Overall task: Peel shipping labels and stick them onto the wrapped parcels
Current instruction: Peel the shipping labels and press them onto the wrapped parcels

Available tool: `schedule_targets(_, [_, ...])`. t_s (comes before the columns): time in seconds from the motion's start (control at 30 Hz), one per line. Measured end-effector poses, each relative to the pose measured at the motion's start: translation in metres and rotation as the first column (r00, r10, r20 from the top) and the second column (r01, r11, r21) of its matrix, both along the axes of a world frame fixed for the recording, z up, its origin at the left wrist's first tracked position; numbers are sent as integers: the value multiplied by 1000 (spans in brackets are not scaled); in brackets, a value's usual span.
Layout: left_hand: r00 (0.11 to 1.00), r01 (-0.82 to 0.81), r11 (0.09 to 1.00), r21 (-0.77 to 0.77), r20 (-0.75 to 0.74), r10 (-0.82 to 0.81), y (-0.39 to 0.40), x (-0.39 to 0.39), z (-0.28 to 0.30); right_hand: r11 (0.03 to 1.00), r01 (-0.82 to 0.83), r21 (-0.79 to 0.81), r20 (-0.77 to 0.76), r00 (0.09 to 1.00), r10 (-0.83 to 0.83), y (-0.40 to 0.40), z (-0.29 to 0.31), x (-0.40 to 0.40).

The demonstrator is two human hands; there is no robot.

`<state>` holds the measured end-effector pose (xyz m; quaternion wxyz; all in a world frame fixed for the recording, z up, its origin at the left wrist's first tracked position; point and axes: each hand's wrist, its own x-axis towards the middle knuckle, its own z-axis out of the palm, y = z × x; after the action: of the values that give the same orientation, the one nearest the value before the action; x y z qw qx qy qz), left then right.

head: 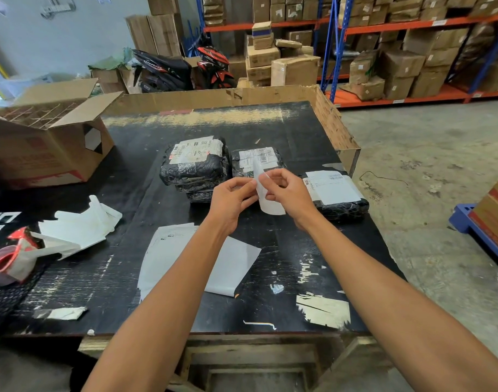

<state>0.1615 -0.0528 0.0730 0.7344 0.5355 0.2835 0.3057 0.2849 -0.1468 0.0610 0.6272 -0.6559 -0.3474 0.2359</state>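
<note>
Both hands pinched one white label sheet (pixel 267 193) above the black tabletop (pixel 270 278): left hand (pixel 232 198) at its left edge, right hand (pixel 287 190) at its top, forearms converging. Three wrapped parcels (pixel 195 165) lay just beyond.

Three black wrapped parcels sit on the tabletop (pixel 284 131), each with a label on top: one at centre (pixel 195 165), one just right of it (pixel 256 161), one further right (pixel 336 193). Two hands, the left (pixel 232 196) and the right (pixel 287 190), hold one label sheet (pixel 266 198). One open cardboard box (pixel 44 137) stands at upper left. One tape dispenser (pixel 10 258) lies at lower left. Two motorbikes, one (pixel 163 69) and another (pixel 213 66), are parked behind.
</note>
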Motion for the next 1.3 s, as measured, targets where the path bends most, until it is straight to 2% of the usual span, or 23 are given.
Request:
schedule_targets(0.13, [1000,5,999,-43,11,-5,0,-2,3,995,89,-52,34,996,-87,5,-3,3])
schedule_targets(0.23, [998,-25,994,-107,52,31,3,-3,8,980,179,-88,-50,982,-184,6,-8,7])
schedule_targets(0.4, [984,-133,970,-205,92,154,17,-9,12,968,200,-153,-159,962,-224,3,-29,14])
schedule_targets(0.57, [944,-205,921,-331,183,275,28,-18,14,935,277,-221,-264,906,-330,-7,-54,20])
schedule_targets(0.8, [870,-295,875,-384,269,412,43,-30,31,820,430,-377,-105,860,-499,-24,-78,22])
schedule_targets(0.93, [822,-307,858,-412,339,457,49,-33,45,775,432,-461,-59,857,-513,-28,-86,18])
schedule_targets(1.0, [814,-297,862,-410,362,453,49,-34,49,805,375,-460,-67,889,-453,-29,-86,10])
schedule_targets(1.13, [847,-260,889,-378,354,398,43,-30,46,902,116,-415,-23,990,-137,-22,-84,-16])
schedule_targets(1.23, [865,-239,900,-364,341,367,38,-27,40,894,-131,-428,-51,991,121,-18,-83,-30])
schedule_targets(1.3, [879,-237,907,-347,321,353,34,-25,36,861,-239,-449,7,963,271,-22,-77,-34])
